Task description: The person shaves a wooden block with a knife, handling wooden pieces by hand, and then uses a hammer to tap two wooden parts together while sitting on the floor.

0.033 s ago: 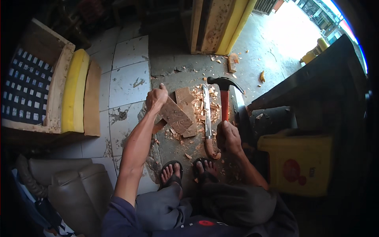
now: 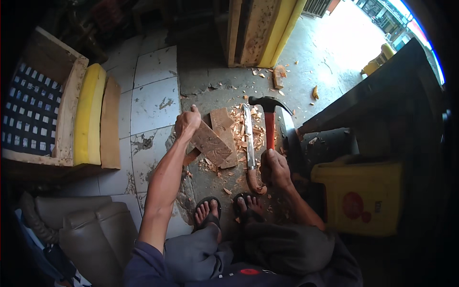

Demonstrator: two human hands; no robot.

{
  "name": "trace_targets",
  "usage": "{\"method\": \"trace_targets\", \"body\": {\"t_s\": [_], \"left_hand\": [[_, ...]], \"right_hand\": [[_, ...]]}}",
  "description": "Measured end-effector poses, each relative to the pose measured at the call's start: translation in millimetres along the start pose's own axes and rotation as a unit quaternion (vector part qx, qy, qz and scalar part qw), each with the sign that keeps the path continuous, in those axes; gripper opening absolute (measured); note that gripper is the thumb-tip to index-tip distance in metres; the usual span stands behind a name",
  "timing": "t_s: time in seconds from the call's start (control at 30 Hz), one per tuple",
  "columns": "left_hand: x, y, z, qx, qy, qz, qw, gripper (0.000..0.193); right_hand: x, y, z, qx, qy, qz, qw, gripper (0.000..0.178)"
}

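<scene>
Head view looks down on a worn concrete floor [image 2: 215,182] strewn with wood chips [image 2: 248,134], bordered by cracked pale tiles [image 2: 153,105], with a slatted wooden frame [image 2: 43,110] and yellow foam slab [image 2: 88,115] leaning at the left and a yellow crate [image 2: 363,198] at the right. The left hand [image 2: 187,122] has its fingers clenched on the top of a wooden block [image 2: 210,143] tilted on the floor. The right hand [image 2: 275,168] grips the red handle of a claw hammer [image 2: 268,119], just beside a long blade [image 2: 249,143] lying among the chips.
</scene>
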State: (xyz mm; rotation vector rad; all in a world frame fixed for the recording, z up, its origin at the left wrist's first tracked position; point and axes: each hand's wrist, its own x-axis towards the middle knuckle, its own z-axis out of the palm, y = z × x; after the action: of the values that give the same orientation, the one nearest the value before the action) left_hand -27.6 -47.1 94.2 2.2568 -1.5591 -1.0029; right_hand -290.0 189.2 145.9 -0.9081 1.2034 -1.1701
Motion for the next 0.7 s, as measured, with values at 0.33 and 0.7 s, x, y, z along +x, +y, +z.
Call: {"method": "trace_targets", "body": {"t_s": [0.33, 0.7], "left_hand": [[-15, 8, 19, 0.044, 0.012, 0.015, 0.999, 0.077], [-24, 15, 16, 0.022, 0.046, 0.074, 0.996, 0.062]], "right_hand": [[20, -136, -14, 0.019, 0.085, -0.325, 0.942, 0.015], [26, 160, -96, -0.288, 0.243, -0.046, 0.925, 0.03]]}}
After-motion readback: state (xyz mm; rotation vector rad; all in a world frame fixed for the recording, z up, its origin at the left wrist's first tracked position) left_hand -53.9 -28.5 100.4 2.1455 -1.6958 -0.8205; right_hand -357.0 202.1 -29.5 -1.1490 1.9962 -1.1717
